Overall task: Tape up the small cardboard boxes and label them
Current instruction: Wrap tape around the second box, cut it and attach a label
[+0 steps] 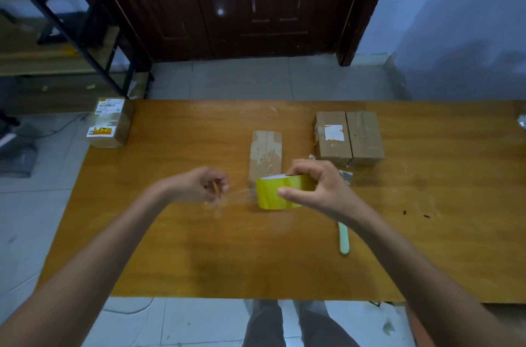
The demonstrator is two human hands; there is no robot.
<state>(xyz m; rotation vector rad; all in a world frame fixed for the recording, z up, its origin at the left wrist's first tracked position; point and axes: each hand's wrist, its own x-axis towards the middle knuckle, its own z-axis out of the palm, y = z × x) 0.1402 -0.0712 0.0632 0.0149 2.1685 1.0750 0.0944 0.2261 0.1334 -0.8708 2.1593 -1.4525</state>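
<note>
Above the orange-brown wooden table (170, 247), right hand (318, 187) grips a yellow tape roll (273, 193); left hand (205, 184) pinches its clear pulled-out tape end (242, 194). Narrow brown cardboard box (266, 154) lies just beyond the roll, on the table.

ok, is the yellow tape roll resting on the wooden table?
No, the right hand grips the yellow tape roll above the wooden table.
</note>
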